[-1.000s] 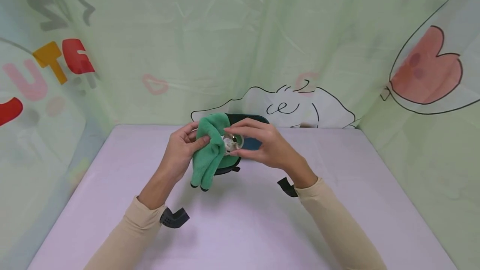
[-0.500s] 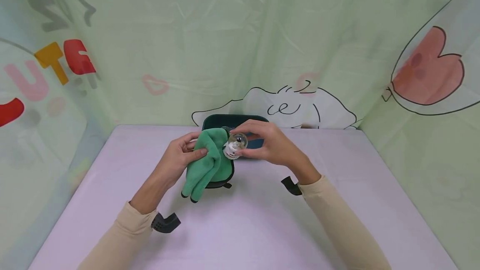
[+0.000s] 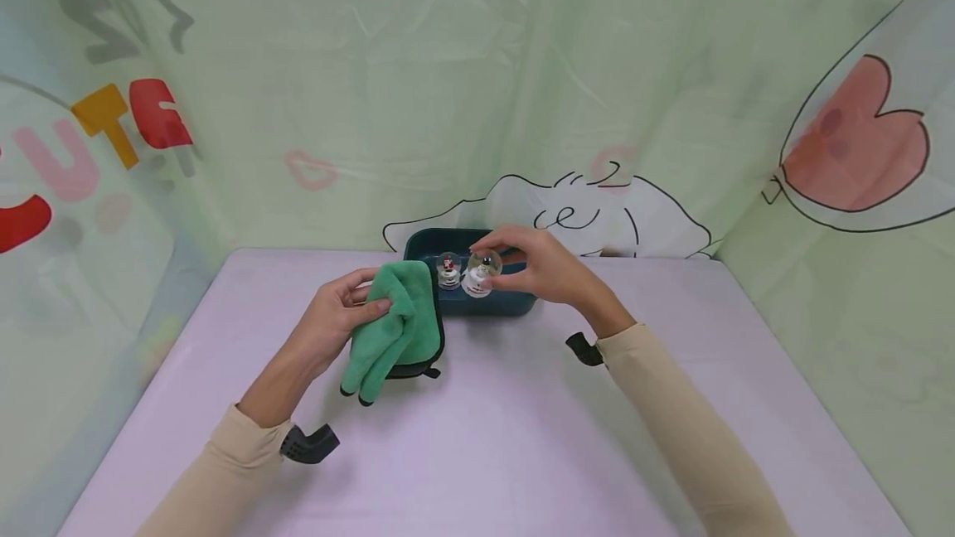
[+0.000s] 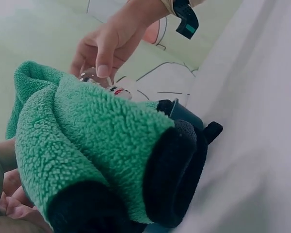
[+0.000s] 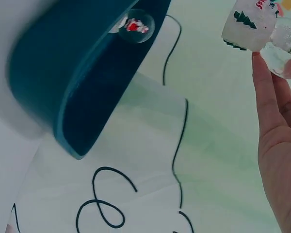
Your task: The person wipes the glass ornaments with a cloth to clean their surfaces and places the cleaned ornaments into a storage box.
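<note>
My left hand (image 3: 332, 317) pinches a folded green plush cloth (image 3: 399, 317) with black edging between thumb and fingers, left of a dark teal bin (image 3: 496, 306). A small snow globe (image 3: 482, 274) with a white base is gripped by the fingertips of my right hand (image 3: 540, 266), above the bin. Red letters and green tree shapes mark the base of this snow globe (image 5: 250, 22) in the right wrist view. Inside the bin, at its left part, stands a second snow globe (image 3: 448, 270) with a red figure. The cloth (image 4: 102, 141) hides part of the bin in the left wrist view.
A pale lilac table (image 3: 477, 437) lies under both hands, with the bin at its back edge. Behind it hangs a light green printed curtain (image 3: 418, 89), which also runs along both sides. A black bracket (image 3: 309, 443) sits on each wrist.
The left hand has drawn the cloth left and down, away from the snow globe. The right hand has carried the globe slightly right over the bin, and the second globe has come into view.
</note>
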`<state>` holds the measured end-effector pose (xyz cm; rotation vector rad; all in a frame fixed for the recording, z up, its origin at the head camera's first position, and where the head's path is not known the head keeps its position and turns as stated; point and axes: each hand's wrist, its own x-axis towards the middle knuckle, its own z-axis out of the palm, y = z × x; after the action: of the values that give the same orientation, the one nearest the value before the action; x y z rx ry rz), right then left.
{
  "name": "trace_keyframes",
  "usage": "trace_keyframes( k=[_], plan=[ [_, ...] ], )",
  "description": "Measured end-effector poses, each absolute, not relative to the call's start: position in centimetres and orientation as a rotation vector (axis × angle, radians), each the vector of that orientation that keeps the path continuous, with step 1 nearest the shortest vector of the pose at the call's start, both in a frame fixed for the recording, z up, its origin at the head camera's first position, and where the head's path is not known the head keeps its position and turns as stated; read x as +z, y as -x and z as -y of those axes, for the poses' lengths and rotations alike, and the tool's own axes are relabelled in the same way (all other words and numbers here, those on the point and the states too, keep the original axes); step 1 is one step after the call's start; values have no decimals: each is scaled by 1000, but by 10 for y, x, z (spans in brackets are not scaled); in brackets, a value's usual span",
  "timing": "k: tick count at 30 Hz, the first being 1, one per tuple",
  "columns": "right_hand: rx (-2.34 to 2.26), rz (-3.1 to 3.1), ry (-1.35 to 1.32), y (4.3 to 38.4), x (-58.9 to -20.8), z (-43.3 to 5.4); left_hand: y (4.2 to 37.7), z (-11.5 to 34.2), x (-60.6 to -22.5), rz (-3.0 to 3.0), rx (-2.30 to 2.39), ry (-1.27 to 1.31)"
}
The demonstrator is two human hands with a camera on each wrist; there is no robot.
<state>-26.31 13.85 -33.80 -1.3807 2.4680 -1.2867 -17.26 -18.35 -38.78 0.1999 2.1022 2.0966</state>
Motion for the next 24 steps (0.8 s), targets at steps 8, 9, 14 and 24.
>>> trace_keyframes(
  k=[8,9,14,24],
  plan=[
    [-1219,-2490,1219,289,-351,-138,172,196,-395,-2112,2080,-143],
    [-1212,-2491,1204,293,-352,-138,172,198,-396,-2114,2075,-132],
    [-1172,-2498,1151,309,-362,-139,172,206,-399,-2129,2047,-87],
    [-1073,-2522,1031,333,-377,-138,171,223,-404,-2133,2010,-78]
  ],
)
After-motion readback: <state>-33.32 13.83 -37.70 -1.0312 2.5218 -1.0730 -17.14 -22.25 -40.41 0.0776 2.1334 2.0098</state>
